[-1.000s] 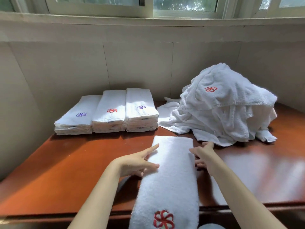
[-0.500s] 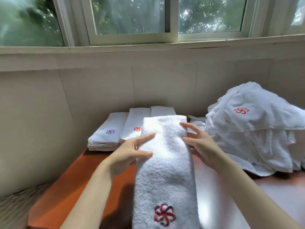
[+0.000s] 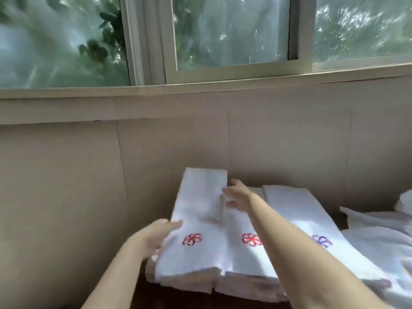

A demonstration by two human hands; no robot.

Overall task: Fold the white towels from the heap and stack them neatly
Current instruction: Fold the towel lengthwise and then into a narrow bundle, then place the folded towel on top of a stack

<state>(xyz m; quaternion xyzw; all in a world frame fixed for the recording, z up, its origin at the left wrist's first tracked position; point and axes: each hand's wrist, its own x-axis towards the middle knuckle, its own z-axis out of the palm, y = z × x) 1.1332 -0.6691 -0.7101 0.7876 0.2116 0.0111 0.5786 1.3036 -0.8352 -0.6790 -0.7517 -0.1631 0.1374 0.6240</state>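
Just left of the mid stack (image 3: 243, 259), w/ its red flower mark, we have the folded towel (image 3: 196, 210) lying long-ways on top of the left stack (image 3: 187, 283), red flower mark up at the near end. Its far end reaches further back than the mid stack's. Our left hand (image 3: 153, 238) grips the towel's outer long edge, the side away from the mid stack: thumb on top, other fingers curled under the cloth. Our right hand (image 3: 237, 194) sits over the mid stack's far end, fingertips touching the towel's inner edge. Those fingers look fairly straight, but w/ the blur we can't tell if it pinches the cloth or only touches it. Right of the mid stack, touching it, is the right stack (image 3: 296, 210) w/ a purple mark. Further right lies the heap (image 3: 376, 239) of loose white towels, partly out of frame. Everything sits on a dark brown table (image 3: 174, 297), visible in front of the mid stack. Behind the mid stack is a beige wall (image 3: 66, 175), w/ a window (image 3: 231, 30) above.
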